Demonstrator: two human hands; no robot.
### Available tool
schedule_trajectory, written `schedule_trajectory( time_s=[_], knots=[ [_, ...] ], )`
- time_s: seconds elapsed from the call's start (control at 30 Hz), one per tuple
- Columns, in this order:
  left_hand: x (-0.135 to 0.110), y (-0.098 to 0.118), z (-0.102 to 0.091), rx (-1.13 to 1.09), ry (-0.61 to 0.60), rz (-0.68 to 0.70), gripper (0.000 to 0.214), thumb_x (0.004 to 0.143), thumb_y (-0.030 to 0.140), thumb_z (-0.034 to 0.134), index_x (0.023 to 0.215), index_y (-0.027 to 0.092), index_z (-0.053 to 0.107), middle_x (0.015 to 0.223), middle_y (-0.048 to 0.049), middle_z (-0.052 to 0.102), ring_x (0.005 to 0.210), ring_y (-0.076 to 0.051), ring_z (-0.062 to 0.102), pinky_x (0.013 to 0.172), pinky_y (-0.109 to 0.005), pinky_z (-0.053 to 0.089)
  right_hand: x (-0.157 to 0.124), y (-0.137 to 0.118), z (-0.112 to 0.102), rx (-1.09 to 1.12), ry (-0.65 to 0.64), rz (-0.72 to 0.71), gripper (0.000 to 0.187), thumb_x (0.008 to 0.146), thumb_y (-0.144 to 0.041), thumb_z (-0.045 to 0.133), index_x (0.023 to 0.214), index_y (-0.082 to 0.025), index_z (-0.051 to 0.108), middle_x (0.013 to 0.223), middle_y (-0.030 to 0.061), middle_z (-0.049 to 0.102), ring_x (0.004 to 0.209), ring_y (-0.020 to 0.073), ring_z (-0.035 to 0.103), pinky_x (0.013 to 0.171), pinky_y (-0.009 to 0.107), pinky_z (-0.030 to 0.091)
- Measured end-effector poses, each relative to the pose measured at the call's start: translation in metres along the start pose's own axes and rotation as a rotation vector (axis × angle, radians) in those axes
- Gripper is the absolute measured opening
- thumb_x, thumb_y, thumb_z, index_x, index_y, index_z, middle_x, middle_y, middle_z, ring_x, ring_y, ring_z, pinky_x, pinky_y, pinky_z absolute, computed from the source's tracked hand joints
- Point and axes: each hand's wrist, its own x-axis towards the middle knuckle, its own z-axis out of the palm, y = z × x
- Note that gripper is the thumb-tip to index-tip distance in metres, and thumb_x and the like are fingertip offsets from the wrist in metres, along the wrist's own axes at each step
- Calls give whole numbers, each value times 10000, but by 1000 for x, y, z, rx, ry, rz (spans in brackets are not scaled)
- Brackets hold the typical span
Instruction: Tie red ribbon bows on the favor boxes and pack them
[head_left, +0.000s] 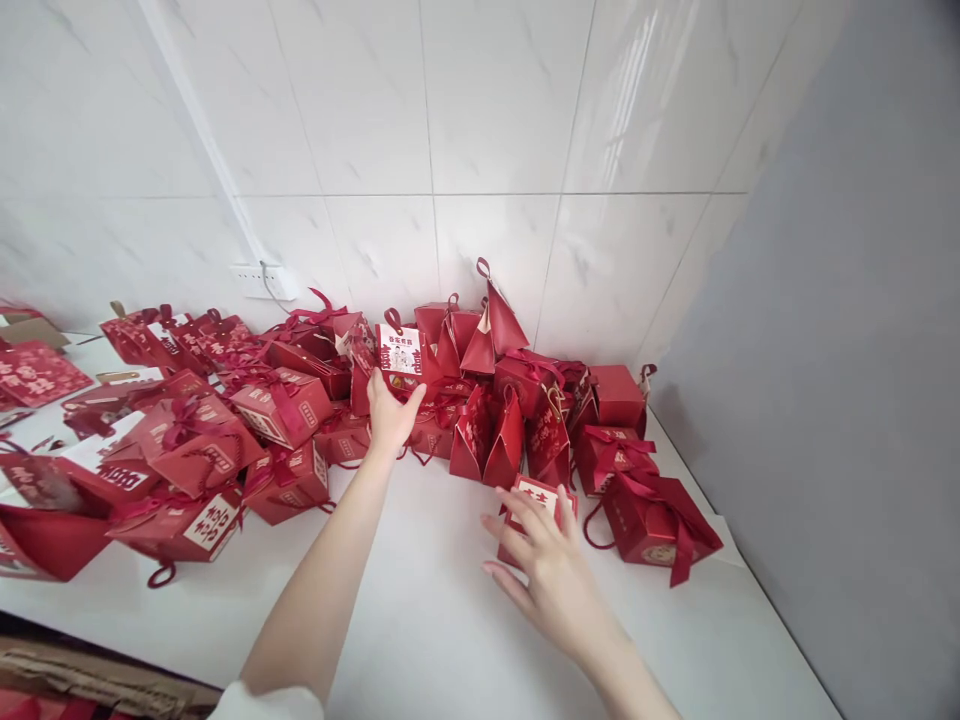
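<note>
My left hand (394, 415) reaches to the back of the table and grips the lower part of a red gift box (401, 348), its thumb to the right and its fingers on the left edge. That box has a white printed front and a ribbon loop on top. Closer to me, my right hand (546, 560) is over a small red box (534, 490) with red characters on a white panel. Its fingers are spread and partly cover the box; whether they touch it I cannot tell. Red boxes with ribbon loops (502, 440) stand between the two hands.
Many red gift boxes crowd the white table (427, 600), with a bow-tied one (660, 525) at the right and a cluster (195, 440) at the left. Behind is a tiled wall (495, 120) with a power socket (262, 281). A grey panel (840, 350) bounds the right side.
</note>
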Motion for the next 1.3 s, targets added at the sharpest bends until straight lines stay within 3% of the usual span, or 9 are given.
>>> schedule_trajectory(
  time_s=[0.13, 0.33, 0.5, 0.67, 0.83, 0.93, 1.03, 1.17, 1.3],
  knots=[
    [29, -30, 37, 194, 16, 65, 1189, 676, 361, 824, 1529, -30, 93, 1585, -330, 76, 1515, -368, 51, 1243, -444, 110, -4, 2, 11, -9, -20, -66, 215, 965, -350, 546, 1141, -252, 622, 1349, 100, 601, 1274, 314, 533, 1128, 670, 193],
    [32, -32, 43, 290, 51, 103, 1278, 651, 394, 830, 1570, 109, -12, 1515, -277, 268, 1429, -393, 311, 1142, -505, 330, -21, 38, 3, 28, 143, 16, 303, 932, -269, 598, 1224, -192, 578, 1346, 164, 554, 1248, 326, 531, 1073, 649, 329],
    [-15, 10, 16, 506, 128, 376, 1149, 667, 476, 784, 1568, 150, 150, 1479, -223, 362, 1375, -398, 365, 1133, -556, 296, -25, 29, 6, 271, 413, -89, 474, 853, -64, 617, 1310, -157, 529, 1224, 162, 591, 1180, 298, 557, 993, 526, 461],
    [-89, 62, -32, 422, 253, 515, 1148, 654, 491, 794, 1566, 158, 180, 1475, -220, 370, 1360, -395, 392, 1132, -536, 322, -29, 1, 8, 648, 465, -125, 539, 849, 1, 542, 1345, -196, 466, 1187, 130, 602, 1141, 258, 594, 941, 478, 521],
    [-122, 125, -72, 150, -70, 783, 1064, 589, 433, 858, 1514, 250, 365, 1492, -143, 385, 1353, -407, 419, 1131, -509, 369, 20, -22, -28, 1064, 383, 85, 852, 859, -453, 686, 1533, -279, 194, 1581, 162, 282, 1429, 347, 351, 1047, 570, 465],
    [-117, 153, -79, 77, -280, 830, 949, 585, 426, 873, 1439, 277, 488, 1483, -122, 432, 1361, -432, 411, 1149, -550, 338, 66, -33, -52, 1403, 287, 155, 690, 874, -598, 598, 1460, -305, 381, 1465, 119, 498, 1353, 334, 476, 999, 527, 521],
    [-105, 162, -70, -10, -261, 898, 992, 575, 491, 874, 1454, 317, 448, 1559, -75, 330, 1452, -443, 253, 1191, -588, 245, 104, -47, -68, 1687, 332, 345, 556, 946, -558, 478, 1417, -263, 464, 1401, 98, 571, 1291, 320, 543, 989, 519, 528],
    [-95, 149, -44, -356, -8, 619, 1047, 740, 561, 744, 1561, 364, 124, 1658, -2, 4, 1522, -356, -24, 1231, -533, 176, 132, -61, -68, 1891, 408, 489, 536, 971, -539, 383, 1414, -250, 464, 1457, 62, 527, 1311, 294, 532, 1012, 499, 516],
    [-89, 125, -24, -615, -327, 169, 678, 943, 540, 481, 1537, 314, 243, 1559, -77, 369, 1450, -302, 341, 1149, -457, 387, 138, -60, -49, 1858, 519, 459, 544, 983, -501, 365, 1479, -278, 384, 1436, 74, 545, 1315, 297, 530, 1017, 520, 498]
  ],
)
